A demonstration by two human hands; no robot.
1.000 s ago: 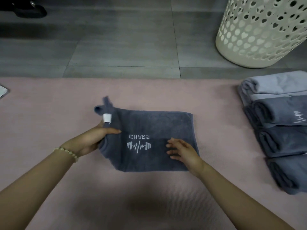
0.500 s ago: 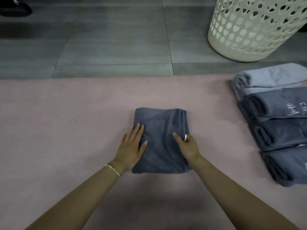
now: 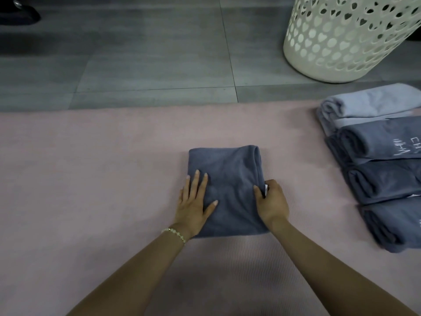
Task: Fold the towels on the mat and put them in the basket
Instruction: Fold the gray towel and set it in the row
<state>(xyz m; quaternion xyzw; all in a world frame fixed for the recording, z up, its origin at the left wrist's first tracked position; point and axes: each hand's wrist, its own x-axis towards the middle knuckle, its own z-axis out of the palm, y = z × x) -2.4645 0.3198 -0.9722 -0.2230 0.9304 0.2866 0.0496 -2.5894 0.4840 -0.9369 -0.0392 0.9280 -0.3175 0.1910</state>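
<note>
The left grip (image 3: 196, 206) lies flat, fingers straight, pressing the folded grey towel (image 3: 230, 176) at the middle of the pink mat (image 3: 91, 179); the right grip (image 3: 272, 201) pinches its right edge — thumb on top, fingers curled round it. A second ago the towel lay one fold wider, its left end lifted.

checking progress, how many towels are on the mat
5. A central dark grey towel, pressed by left hand, gripped by right hand; four overlapping at right: light grey towel farthest, lettered towel, a plain dark towel, the nearest dark towel. More may be hidden.
</note>
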